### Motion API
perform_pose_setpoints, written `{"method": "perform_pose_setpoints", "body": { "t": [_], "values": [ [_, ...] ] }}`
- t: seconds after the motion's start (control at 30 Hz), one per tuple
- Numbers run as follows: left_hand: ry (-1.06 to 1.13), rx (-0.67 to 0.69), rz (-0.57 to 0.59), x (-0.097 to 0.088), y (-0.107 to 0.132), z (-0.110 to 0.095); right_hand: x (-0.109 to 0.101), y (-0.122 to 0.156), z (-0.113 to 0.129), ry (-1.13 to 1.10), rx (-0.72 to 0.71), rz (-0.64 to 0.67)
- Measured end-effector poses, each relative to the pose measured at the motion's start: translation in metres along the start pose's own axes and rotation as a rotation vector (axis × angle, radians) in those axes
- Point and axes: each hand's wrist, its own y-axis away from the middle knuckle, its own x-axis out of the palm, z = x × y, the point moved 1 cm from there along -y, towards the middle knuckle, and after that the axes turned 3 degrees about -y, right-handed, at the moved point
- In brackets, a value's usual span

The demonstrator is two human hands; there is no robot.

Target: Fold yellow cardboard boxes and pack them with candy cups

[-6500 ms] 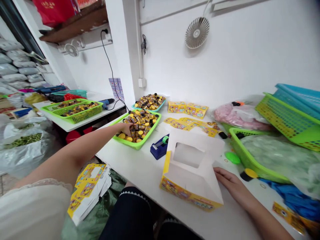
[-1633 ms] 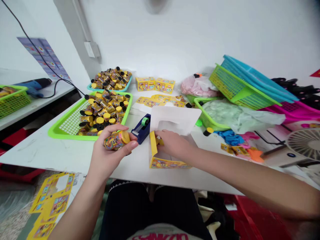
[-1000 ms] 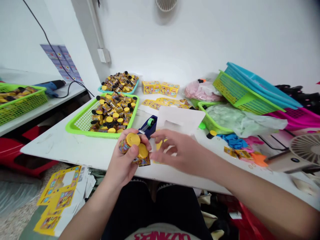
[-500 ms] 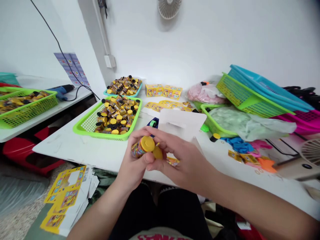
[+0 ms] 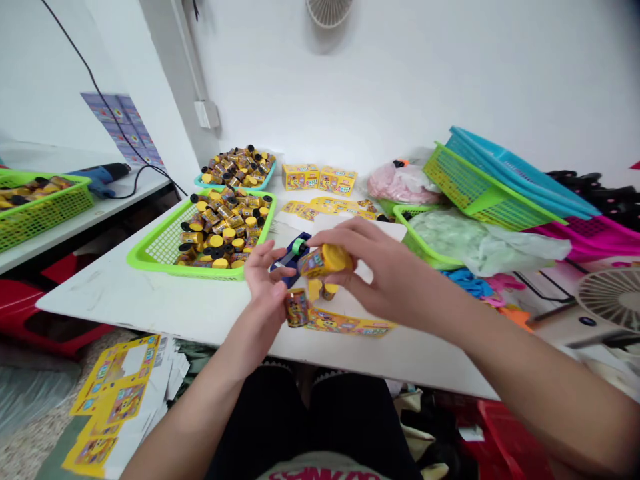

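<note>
Bottle-packing seemed under way at the yellow carton (image 5: 350, 325).
Right hand (image 5: 395, 273) pinched a yellow-capped bottle (image 5: 325, 260) sideways. Left hand (image 5: 267, 283), loosely spread, touched a second bottle (image 5: 297, 308) at 7 o'clock. Next probably called for upright seating.

Right hand (image 5: 390, 273) pinching; left hand (image 5: 265, 287) half-curled beside.
</note>
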Motion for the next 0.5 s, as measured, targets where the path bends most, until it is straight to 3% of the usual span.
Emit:
{"method": "perform_pose_setpoints", "body": {
  "t": [0.07, 0.13, 0.23, 0.37, 0.5],
  "values": [
    [-0.031, 0.016, -0.089, -0.008, -0.003, -0.002, -0.004, 0.000, -0.020, 0.183, 0.189, 0.128],
    [-0.099, 0.039, -0.151, -0.016, -0.005, -0.003, -0.001, 0.001, -0.038, 0.349, 0.347, 0.337],
    [-0.149, 0.065, -0.133, -0.023, -0.005, -0.001, 0.018, 0.000, -0.053, 0.502, 0.443, 0.567],
    [-0.192, 0.100, -0.024, -0.024, -0.002, 0.001, 0.049, 0.000, -0.060, 0.561, 0.524, 0.600],
    [-0.215, -0.021, 0.098, -0.028, 0.001, 0.000, 0.072, 0.007, -0.069, 0.586, 0.608, 0.571]
  ]
}}
